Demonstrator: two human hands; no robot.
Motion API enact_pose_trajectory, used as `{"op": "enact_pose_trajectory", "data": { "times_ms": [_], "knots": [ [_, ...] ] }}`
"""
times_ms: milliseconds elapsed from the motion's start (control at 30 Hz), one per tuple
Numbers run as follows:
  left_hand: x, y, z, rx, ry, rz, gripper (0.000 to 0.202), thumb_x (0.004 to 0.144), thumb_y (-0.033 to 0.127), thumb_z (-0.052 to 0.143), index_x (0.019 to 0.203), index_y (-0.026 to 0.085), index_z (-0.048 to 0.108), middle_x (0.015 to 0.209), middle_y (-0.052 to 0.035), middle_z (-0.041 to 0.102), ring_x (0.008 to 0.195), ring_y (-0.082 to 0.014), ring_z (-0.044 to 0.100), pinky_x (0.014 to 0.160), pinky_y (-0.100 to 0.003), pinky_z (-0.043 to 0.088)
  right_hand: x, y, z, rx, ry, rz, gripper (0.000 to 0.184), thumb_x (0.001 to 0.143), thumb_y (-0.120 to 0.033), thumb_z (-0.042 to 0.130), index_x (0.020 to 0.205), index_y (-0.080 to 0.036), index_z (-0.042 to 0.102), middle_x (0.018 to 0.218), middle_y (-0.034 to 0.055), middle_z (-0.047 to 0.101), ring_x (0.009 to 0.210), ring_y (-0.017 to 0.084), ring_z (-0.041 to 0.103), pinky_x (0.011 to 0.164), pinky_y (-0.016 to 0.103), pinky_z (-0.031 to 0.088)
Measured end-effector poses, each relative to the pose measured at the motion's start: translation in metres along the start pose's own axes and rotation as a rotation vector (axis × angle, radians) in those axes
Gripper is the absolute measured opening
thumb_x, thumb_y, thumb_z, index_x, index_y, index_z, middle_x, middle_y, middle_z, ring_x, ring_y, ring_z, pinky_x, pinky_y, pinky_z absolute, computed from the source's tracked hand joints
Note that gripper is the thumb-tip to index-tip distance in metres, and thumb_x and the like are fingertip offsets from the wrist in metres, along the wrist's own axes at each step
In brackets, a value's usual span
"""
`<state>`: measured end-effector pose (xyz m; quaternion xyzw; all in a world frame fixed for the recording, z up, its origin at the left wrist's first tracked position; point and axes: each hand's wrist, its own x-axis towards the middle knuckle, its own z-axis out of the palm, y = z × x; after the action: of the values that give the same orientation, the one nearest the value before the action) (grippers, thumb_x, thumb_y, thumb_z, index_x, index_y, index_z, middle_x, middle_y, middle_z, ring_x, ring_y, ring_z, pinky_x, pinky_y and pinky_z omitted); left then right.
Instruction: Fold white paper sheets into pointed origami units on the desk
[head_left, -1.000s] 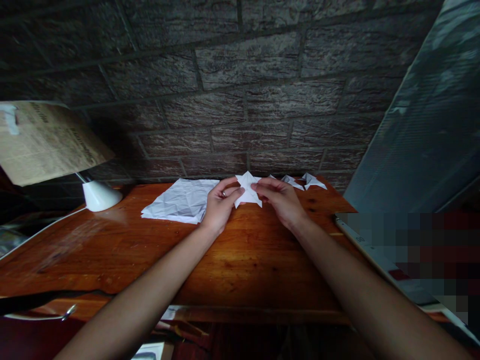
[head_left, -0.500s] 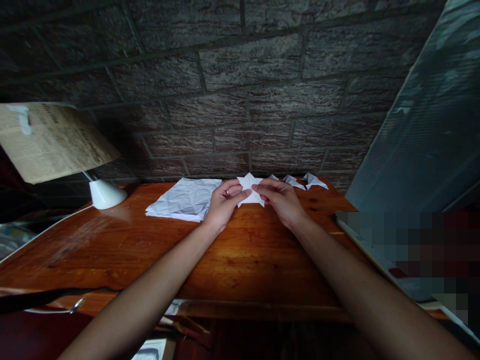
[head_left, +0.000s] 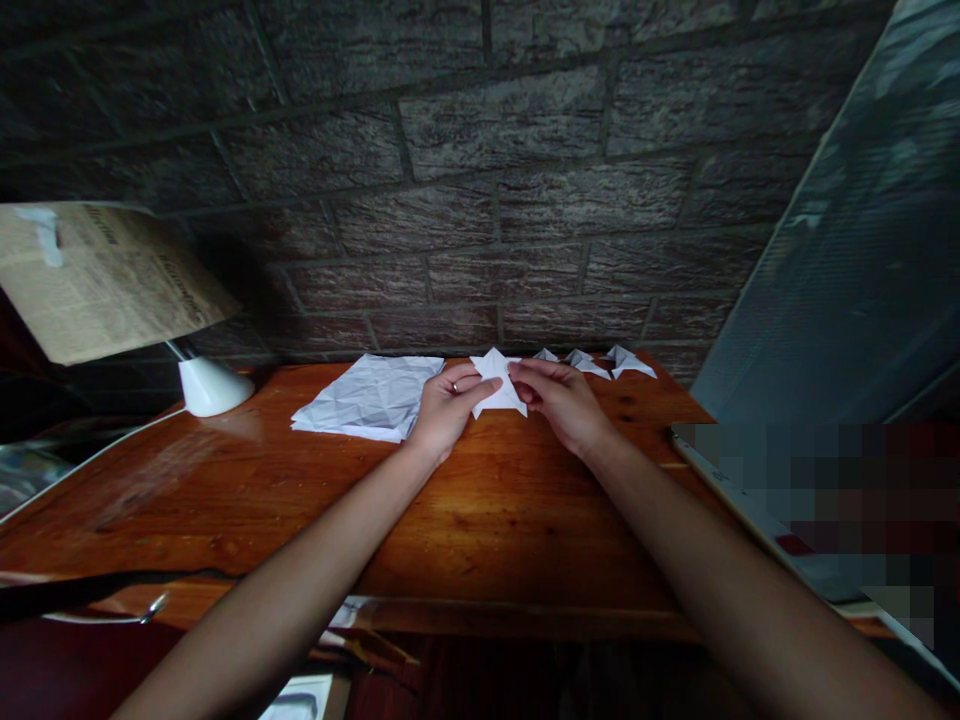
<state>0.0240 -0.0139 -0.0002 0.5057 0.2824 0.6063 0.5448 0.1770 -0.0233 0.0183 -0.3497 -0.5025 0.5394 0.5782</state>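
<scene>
A small white folded paper star [head_left: 497,382] is held just above the far part of the wooden table [head_left: 465,500]. My left hand [head_left: 442,408], with a ring on one finger, pinches its left side. My right hand [head_left: 562,400] pinches its right side with fingers pressed together. Both hands meet at the paper near the brick wall.
A creased white paper sheet [head_left: 371,398] lies left of my hands. Several small folded paper pieces [head_left: 600,362] sit at the back right. A white lamp base [head_left: 212,385] with a paper-covered shade [head_left: 97,275] stands at the left. A flat board [head_left: 757,510] lies at the right.
The folded paper has turned slightly between my fingers, and my right thumb has shifted along its edge. Both hands stay in the same place.
</scene>
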Motion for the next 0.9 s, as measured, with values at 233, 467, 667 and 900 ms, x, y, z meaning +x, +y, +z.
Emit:
{"op": "enact_pose_trajectory", "data": {
  "times_ms": [233, 467, 667, 900],
  "knots": [
    [0.0007, -0.0016, -0.0014, -0.004, 0.005, -0.002, 0.032, 0.058, 0.027, 0.089, 0.085, 0.017, 0.076, 0.084, -0.0047, 0.078, 0.073, -0.0173, 0.07, 0.075, -0.03, 0.054, 0.0026, -0.001, -0.0022, 0.061, 0.113, 0.017, 0.029, 0.06, -0.042, 0.08, 0.075, -0.019, 0.073, 0.079, 0.0021, 0.069, 0.057, 0.009, 0.043, 0.055, 0.026, 0.033],
    [0.0012, -0.0021, -0.0019, -0.004, 0.01, -0.006, 0.034, 0.058, 0.027, 0.089, 0.087, 0.017, 0.076, 0.085, -0.005, 0.078, 0.074, -0.0178, 0.07, 0.075, -0.03, 0.053, 0.0022, -0.0011, -0.0008, 0.051, 0.097, 0.026, 0.029, 0.059, -0.042, 0.082, 0.072, -0.019, 0.073, 0.079, 0.0031, 0.07, 0.057, 0.008, 0.043, 0.054, 0.026, 0.033],
    [0.0006, -0.0011, 0.0, -0.019, 0.007, -0.004, 0.033, 0.058, 0.027, 0.089, 0.086, 0.017, 0.076, 0.084, -0.0042, 0.078, 0.073, -0.0163, 0.07, 0.076, -0.029, 0.052, 0.0026, 0.0003, -0.0017, 0.036, 0.065, 0.009, 0.029, 0.059, -0.042, 0.082, 0.074, -0.018, 0.074, 0.076, 0.0016, 0.068, 0.056, 0.008, 0.042, 0.053, 0.025, 0.031],
    [0.0007, -0.0006, 0.001, -0.015, 0.028, 0.001, 0.034, 0.057, 0.028, 0.089, 0.086, 0.016, 0.075, 0.083, -0.0041, 0.078, 0.072, -0.017, 0.07, 0.077, -0.03, 0.052, 0.0025, 0.0006, -0.0012, -0.031, 0.049, -0.038, 0.031, 0.059, -0.042, 0.083, 0.075, -0.017, 0.074, 0.065, -0.0012, 0.061, 0.055, 0.008, 0.04, 0.052, 0.026, 0.03]
  ]
}}
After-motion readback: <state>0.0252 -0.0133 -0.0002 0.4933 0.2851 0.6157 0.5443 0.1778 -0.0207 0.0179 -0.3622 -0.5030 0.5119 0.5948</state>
